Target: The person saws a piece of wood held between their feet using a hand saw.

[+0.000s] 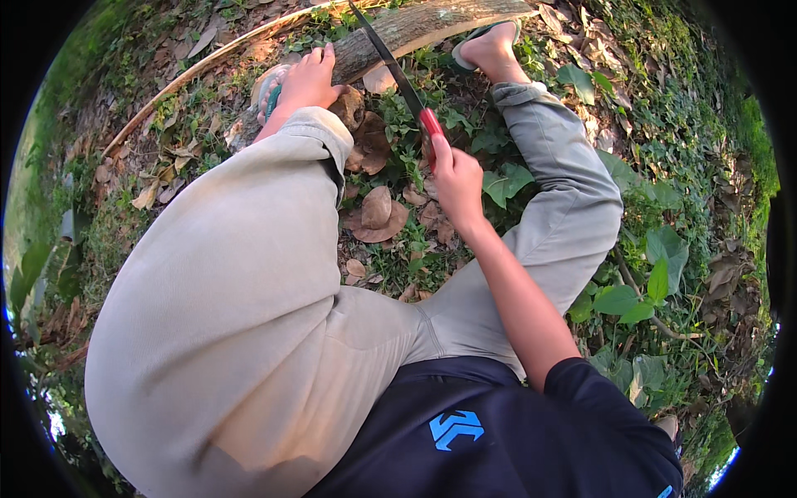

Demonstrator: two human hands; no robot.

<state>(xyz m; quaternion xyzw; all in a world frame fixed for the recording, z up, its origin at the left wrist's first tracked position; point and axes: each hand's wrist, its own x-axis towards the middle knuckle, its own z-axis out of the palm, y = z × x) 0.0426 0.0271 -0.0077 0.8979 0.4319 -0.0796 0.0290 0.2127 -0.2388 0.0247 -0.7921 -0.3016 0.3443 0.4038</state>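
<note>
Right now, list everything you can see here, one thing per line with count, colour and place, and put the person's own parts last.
log: one, grey-brown, lying across the top of the view
hand saw: one, dark blade with a red handle, blade laid across the log
thin pale stem: one, tan, curving along the ground at upper left
dry leaves: many, brown, scattered between the legs
green plants: many, green, mostly at right
trousers: one pair, beige-grey, both knees bent
shirt: one, dark navy with a blue mark, bottom
sandals: two, greenish, on the feet by the log
left hand: resting on the log
right hand: gripping the saw handle
</note>
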